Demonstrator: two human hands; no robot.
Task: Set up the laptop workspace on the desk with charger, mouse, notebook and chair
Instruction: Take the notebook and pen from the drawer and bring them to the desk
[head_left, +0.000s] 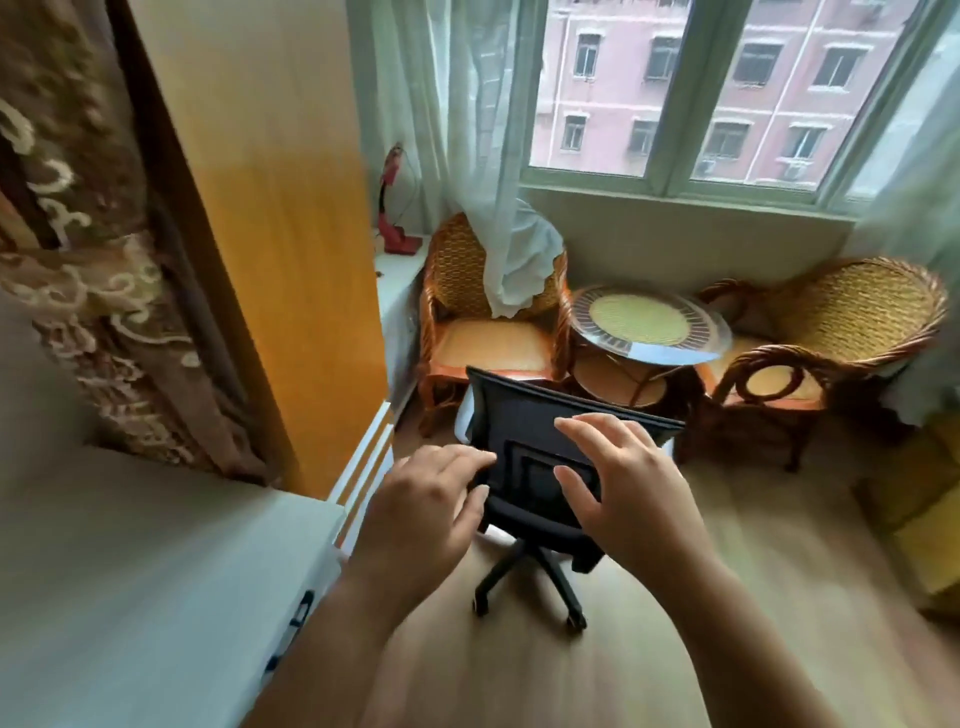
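Observation:
A black mesh office chair (524, 415) on castors stands on the wooden floor in the middle of the view, its back turned toward me. My left hand (421, 514) is stretched out at the left edge of the backrest, fingers apart, holding nothing. My right hand (623, 488) hovers in front of the right half of the backrest, fingers spread, not gripping. Whether either hand touches the chair I cannot tell. A white desk surface (130, 571) fills the lower left. No laptop, charger, mouse or notebook is in view.
Two wicker armchairs (467, 332) (841, 322) and a round glass-topped table (649, 322) stand under the window just behind the office chair. A wooden cabinet side (270, 260) and a brown curtain (78, 234) rise on the left. Yellow cushions (930, 519) lie at the right.

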